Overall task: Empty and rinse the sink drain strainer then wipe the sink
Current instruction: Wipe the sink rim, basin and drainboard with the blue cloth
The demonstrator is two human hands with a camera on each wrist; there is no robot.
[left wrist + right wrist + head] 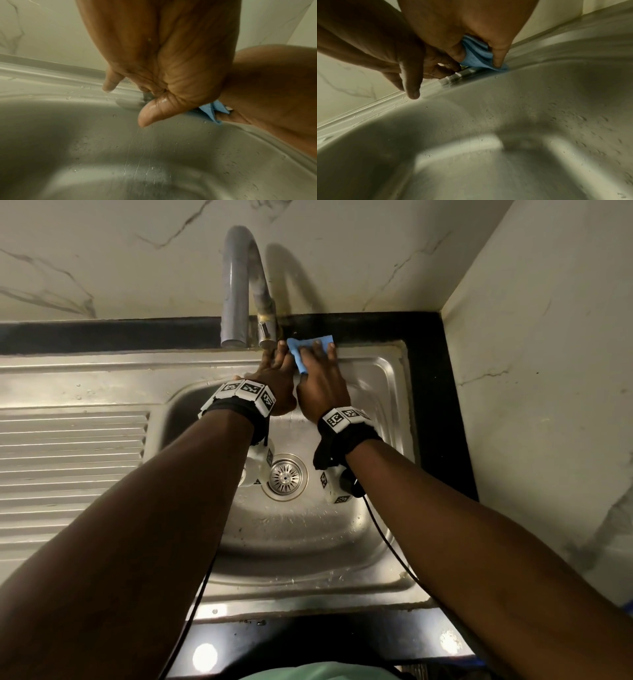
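Note:
My right hand (318,381) presses a blue cloth (305,347) onto the back rim of the steel sink (376,361), fingers flat on top. The right wrist view shows the cloth (476,56) bunched between thumb and a finger. Just left of it, my left hand (274,368) reaches the tap's chrome fitting (266,335). In the left wrist view its fingers (154,88) curl against that fitting (147,96), with the thumb pointing down. The round metal strainer (286,477) sits in the drain, below both wrists. Water streaks run down the basin wall.
A grey curved tap spout (236,285) arches over the sink's back edge. The ribbed draining board (68,457) lies to the left. A black counter strip (442,405) and a marble wall (548,337) close the right side. Cables hang from both wrists.

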